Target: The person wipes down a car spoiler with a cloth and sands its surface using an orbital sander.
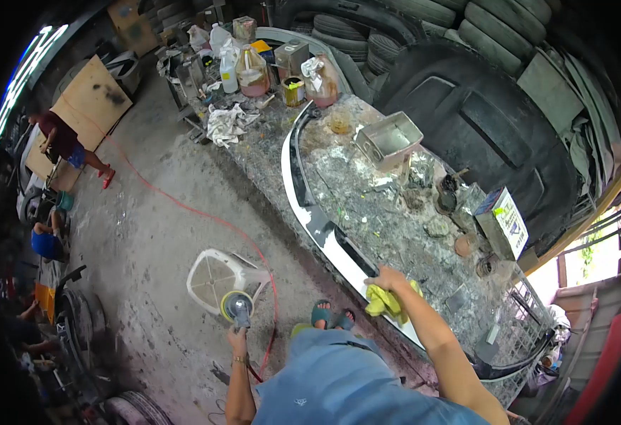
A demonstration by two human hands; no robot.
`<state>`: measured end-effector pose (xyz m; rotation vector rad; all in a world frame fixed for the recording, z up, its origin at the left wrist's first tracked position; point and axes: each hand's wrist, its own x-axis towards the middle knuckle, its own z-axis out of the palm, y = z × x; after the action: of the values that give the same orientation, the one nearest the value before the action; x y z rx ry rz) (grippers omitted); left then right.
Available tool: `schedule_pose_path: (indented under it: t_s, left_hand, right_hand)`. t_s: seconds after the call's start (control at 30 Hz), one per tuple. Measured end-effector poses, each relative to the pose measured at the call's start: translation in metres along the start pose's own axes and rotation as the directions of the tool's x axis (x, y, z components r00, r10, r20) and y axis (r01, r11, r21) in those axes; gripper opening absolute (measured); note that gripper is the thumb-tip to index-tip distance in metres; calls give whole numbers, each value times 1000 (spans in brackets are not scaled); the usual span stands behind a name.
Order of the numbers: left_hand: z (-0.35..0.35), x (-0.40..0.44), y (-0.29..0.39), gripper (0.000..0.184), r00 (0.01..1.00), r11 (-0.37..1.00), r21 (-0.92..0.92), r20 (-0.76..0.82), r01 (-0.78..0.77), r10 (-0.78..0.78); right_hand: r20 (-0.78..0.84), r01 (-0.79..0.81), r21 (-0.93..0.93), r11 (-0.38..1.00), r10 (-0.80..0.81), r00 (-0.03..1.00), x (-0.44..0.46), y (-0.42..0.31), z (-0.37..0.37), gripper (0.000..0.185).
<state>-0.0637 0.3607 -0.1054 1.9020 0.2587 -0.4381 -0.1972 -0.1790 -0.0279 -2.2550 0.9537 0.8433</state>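
Observation:
A round polisher (238, 306) with a yellow-edged pad is gripped in my left hand (237, 340), over the edge of a white plastic stool (215, 280). My right hand (390, 279) rests at the long white and black curved car part (346, 263) on the workbench. A yellow cloth (388, 303) is bunched under that hand, against the white surface; its fingers are partly hidden, closed round the cloth.
The cluttered workbench (367, 205) bears a metal tin (388, 138), bottles (252, 71), rags (229, 124) and a box (502, 223). A red hose (183, 205) crosses the floor. A person (59, 134) walks at the left; another person (47, 241) is low down nearby.

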Motion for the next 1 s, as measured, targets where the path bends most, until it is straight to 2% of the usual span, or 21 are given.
schedule_pose_path:
  t_s: [0.03, 0.1, 0.17, 0.2, 0.23, 0.3, 0.33, 0.37, 0.4, 0.43, 0.5, 0.53, 0.6, 0.63, 0.67, 0.7, 0.73, 0.87, 0.93, 0.97, 1.0]
  left_hand:
    - [-4, -3, -6, 18, 999, 1000, 11, -36, -19, 20]
    - [-16, -17, -14, 16, 996, 999, 24, -83, -33, 35]
    - [-21, -29, -13, 14, 990, 1000, -10, -142, -5, 4]
    - [-20, -43, 2, 10, 987, 999, -28, -158, -42, 37]
    - [-23, -46, 0, 10, 987, 999, -22, -159, -40, 36]
    - [-37, -52, -7, 14, 987, 1000, 22, -159, -12, 16]
    - [-40, -58, -6, 14, 988, 1000, 30, -156, -10, 14]
    - [-40, -64, -1, 16, 984, 998, -58, -179, -2, -8]
    - [-39, -66, 5, 18, 980, 989, -147, -198, -1, -28]
    - [-39, -66, 8, 18, 981, 989, -145, -191, -7, -21]
    - [-42, -65, 10, 16, 977, 988, -157, -209, -1, -32]
    - [-44, -63, 11, 14, 980, 988, -153, -191, 20, -50]
    - [-54, -51, -2, 12, 983, 989, -144, -171, 41, -66]
    - [-58, -43, -9, 11, 984, 988, -140, -160, 57, -80]
    - [-62, -36, -9, 11, 986, 989, -133, -139, 71, -90]
    - [-64, -34, -7, 10, 982, 985, -150, -152, 89, -111]
    - [-68, -29, -5, 9, 977, 980, -169, -164, 107, -135]
    - [-85, 0, -7, 9, 959, 965, -170, -170, 199, -228]
    - [-102, 17, -9, 14, 964, 962, -78, -24, 262, -264]
    - [-105, 28, -6, 14, 962, 959, -77, -14, 272, -274]
    - [-105, 38, -4, 22, 962, 962, -67, -42, 266, -269]
  right_hand:
    - [12, 2, -4, 1000, -2, 1000, -8, 3, -5, 98]
    - [-179, 33, 104, 994, -14, 984, -21, 4, -20, 89]
    - [-307, 188, 367, 911, -72, 949, -34, 14, -51, 68]
    - [-417, 276, 577, 769, -14, 909, -26, 19, -67, 57]
    - [-496, 369, 734, 570, 77, 865, -17, 20, -79, 50]
    - [-640, 597, 761, 252, 143, 755, -17, 8, -117, 41]
    - [-681, 648, 731, 214, 169, 712, -28, -11, -134, 41]
    - [-723, 701, 691, 177, 198, 662, -35, -36, -146, 41]
    - [-790, 743, 613, 270, 176, 588, -27, -51, -149, 42]
    - [-848, 772, 525, 359, 145, 509, -17, -67, -149, 42]
    - [-887, 756, 447, 479, 128, 443, -10, -113, -142, 40]
    - [-924, 741, 356, 569, 94, 371, -3, -135, -138, 38]
    - [-953, 690, 217, 691, -4, 304, 29, -174, -117, 31]
    - [-932, 683, 265, 681, -2, 363, 43, -195, -99, 33]
    - [-883, 547, 206, 812, -87, 462, 59, -210, -78, 44]
    - [-868, 494, 81, 866, -182, 462, 80, -223, -45, 58]
    - [-758, 429, -87, 899, -339, 557, 92, -226, -19, 61]
    - [-726, 308, -234, 922, -376, 575, 117, -237, 34, 62]
    - [-721, 321, -269, 908, -411, 558, 119, -234, 40, 60]
    - [-717, 311, -272, 911, -407, 566, 120, -230, 37, 60]
    - [-607, 403, -317, 858, -510, 609, 120, -220, 32, 55]
